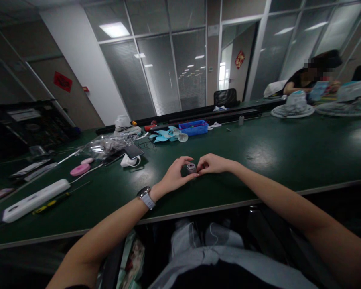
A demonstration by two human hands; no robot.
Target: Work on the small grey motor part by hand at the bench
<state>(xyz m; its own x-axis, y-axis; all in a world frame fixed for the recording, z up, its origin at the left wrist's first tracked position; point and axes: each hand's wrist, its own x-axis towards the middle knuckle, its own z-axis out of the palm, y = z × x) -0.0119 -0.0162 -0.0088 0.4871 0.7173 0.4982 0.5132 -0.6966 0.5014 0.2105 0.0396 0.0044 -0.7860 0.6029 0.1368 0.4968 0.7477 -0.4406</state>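
Note:
A small grey metal cylinder [191, 168], perhaps a little motor, stands upright on the green table just ahead of me. Round it curve the thumb and forefinger of my left hand [176, 173], the thumb passing in front and the forefinger behind. A dark gap shows between its palm and the cylinder. My right hand [213, 163] is closed, its fingertips pinched together at the cylinder's right side. Whatever those fingertips hold is too small or hidden to make out.
Leftward lie a white power strip [37, 200], a yellow-handled screwdriver [51, 204], a pink round item [80, 169] and clear plastic bags [108, 145]. Farther back are light-blue fan blades [165, 135] and a blue bin [195, 127]. A co-worker [307, 78] sits far right behind white fan parts [296, 105].

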